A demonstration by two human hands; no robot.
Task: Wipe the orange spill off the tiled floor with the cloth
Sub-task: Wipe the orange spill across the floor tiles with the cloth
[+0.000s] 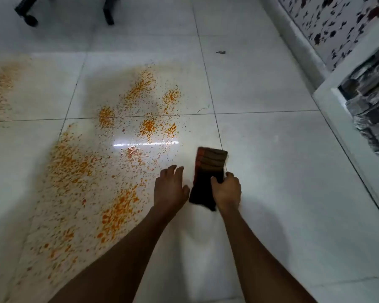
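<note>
Two bare forearms were seen nearest the camera, reaching away over the pale glossy tiled floor (271,171). At the end of the right one, the right hand (227,191) was closed around the near part of a dark folded cloth with reddish-brown stripes (208,171), thumb on one side and fingers wrapped over the right edge. The left hand (170,186) was held just left of the cloth, fingers spread and open, nothing gripped; whether it was pressed on the floor could not be told.

The cloth was positioned on or just above the tile, at the right margin of the orange speckled spill (118,160), which was scattered in droplets and denser patches to the left, near and far across several tiles (a fainter smear was visible at the far left). None of it appeared to have been wiped yet.

The cloth was judged soft, light and limp, so a flat palm on top would likely serve better than an edge pinch. The wet tile was judged slippery.
</note>
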